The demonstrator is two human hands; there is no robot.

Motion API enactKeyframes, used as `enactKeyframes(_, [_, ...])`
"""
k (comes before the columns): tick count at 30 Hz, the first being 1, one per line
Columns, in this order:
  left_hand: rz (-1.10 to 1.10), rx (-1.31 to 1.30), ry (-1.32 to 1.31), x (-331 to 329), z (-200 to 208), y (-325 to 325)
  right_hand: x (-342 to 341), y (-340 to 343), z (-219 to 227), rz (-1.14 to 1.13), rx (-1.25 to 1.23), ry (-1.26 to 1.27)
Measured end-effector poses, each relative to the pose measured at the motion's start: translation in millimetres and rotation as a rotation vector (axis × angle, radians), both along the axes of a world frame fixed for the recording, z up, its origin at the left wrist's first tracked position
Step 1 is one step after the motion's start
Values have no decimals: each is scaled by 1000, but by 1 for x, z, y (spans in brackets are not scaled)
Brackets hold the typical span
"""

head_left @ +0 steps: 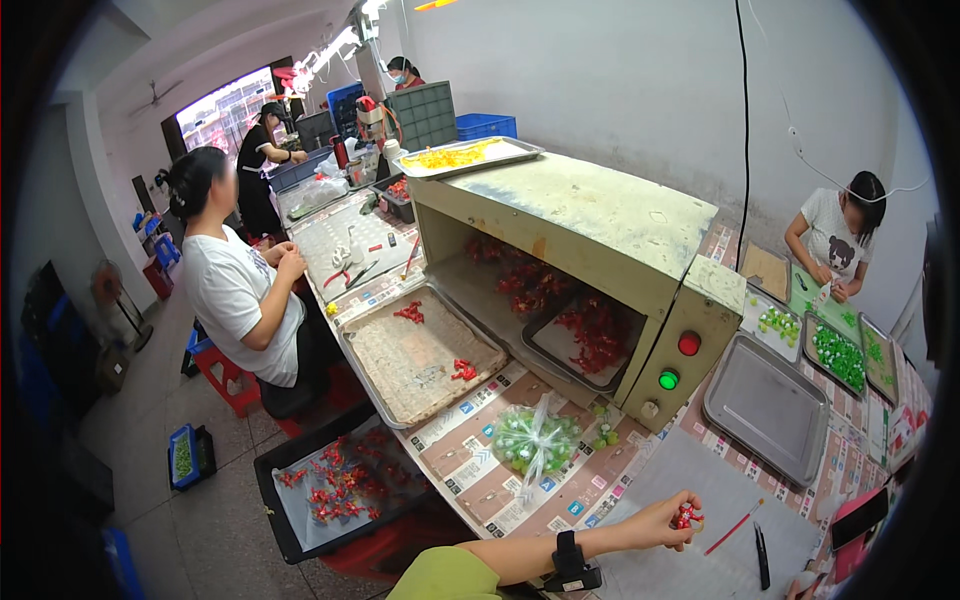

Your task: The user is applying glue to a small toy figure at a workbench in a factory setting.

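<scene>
My left hand (662, 521) reaches in from the lower edge, a dark band round its wrist. Its fingers are closed on a small red figurine (686, 516) with pale spots. At the lower right rim, a bit of my right hand (803, 584) shows; its fingers are mostly cut off. Between the two hands lie a thin red-handled brush (735, 527) and black tweezers (762, 558) on a grey sheet (640, 575). A knotted clear bag of green and white pieces (535, 440) rests beyond my left forearm.
A cream oven-like machine (560, 215) with red pieces inside stands ahead. Near it are a tray with red pieces (420, 380), a bare metal tray (768, 410) and a black bin (290, 520). A phone (860, 518) lies right. Co-workers sit left (240, 280) and right (838, 235).
</scene>
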State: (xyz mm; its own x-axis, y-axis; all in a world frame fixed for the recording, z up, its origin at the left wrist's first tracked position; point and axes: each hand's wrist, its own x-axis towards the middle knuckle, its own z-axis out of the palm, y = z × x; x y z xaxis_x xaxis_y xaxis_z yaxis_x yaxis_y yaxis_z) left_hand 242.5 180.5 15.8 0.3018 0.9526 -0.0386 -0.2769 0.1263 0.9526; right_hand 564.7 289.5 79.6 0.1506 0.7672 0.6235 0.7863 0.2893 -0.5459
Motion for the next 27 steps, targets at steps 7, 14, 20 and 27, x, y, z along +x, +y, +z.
enactKeyframes(7, [-2, 1, -15, 0, -5, 1, -20, -28, 4, 4, -59, 49])
enactKeyframes(14, [15, -26, -5, 0, -2, 1, -33, -55, 9, 5, -120, 99])
enactKeyframes(20, [14, -33, -17, 1, 0, 0, -38, -75, 9, -7, -175, 149])
enactKeyframes(27, [-7, -81, -97, 1, -11, 4, -45, -78, 2, 9, -260, 202])
